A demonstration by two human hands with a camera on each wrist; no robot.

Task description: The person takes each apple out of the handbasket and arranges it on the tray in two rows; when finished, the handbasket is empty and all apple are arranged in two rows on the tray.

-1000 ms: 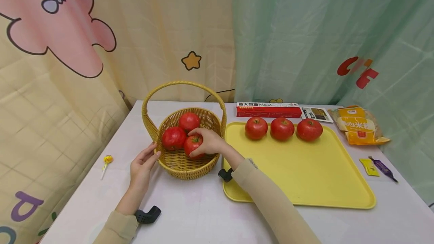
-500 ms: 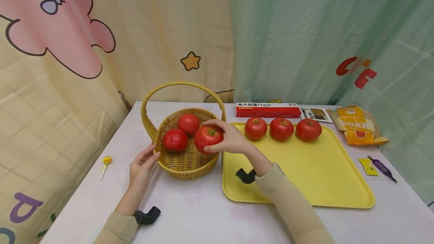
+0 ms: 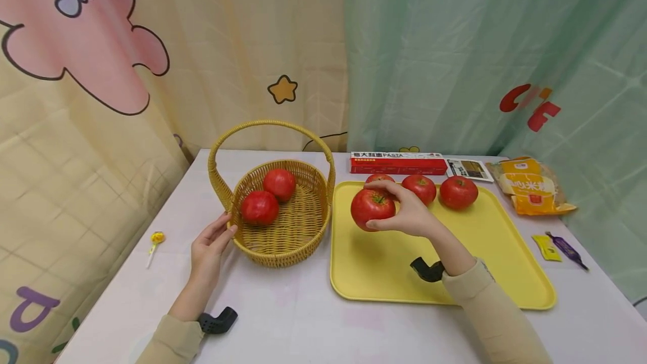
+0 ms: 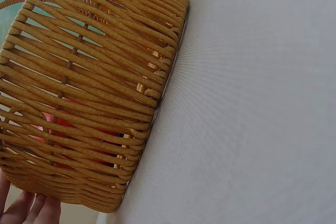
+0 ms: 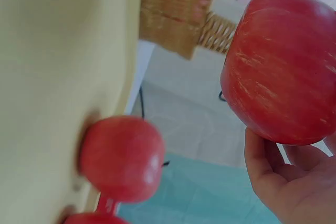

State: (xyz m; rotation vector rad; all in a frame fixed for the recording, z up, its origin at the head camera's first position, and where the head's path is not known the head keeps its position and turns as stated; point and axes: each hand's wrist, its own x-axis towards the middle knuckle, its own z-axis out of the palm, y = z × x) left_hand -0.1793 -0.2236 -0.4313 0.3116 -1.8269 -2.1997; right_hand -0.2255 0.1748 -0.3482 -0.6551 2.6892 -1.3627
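My right hand [image 3: 411,215] grips a red apple [image 3: 373,209] above the yellow tray [image 3: 429,274], with thumb and fingers around its sides. In the right wrist view, the held apple [image 5: 283,69] is raised off the tray. My left hand [image 3: 208,249] touches the left side of the wicker basket [image 3: 280,260]. The left wrist view shows its fingers [image 4: 31,208] against the basket's woven wall [image 4: 89,87]. Inside the basket lie two red apples, one nearer [image 3: 260,208] and one farther [image 3: 279,185]. Three more apples line the tray's back, the leftmost [image 3: 380,177] partly hidden by my right hand.
Behind the tray are a red pasta box [image 3: 398,163] and a dark flat packet [image 3: 469,170]. A bagged food pack [image 3: 531,186] stands at the back right. Yellow [image 3: 547,247] and purple [image 3: 567,251] candies lie right of the tray. A lollipop [image 3: 155,245] lies left.
My right hand has lifted one apple out of the basket and carried it right, over the tray. My left hand has stayed at the basket's side.
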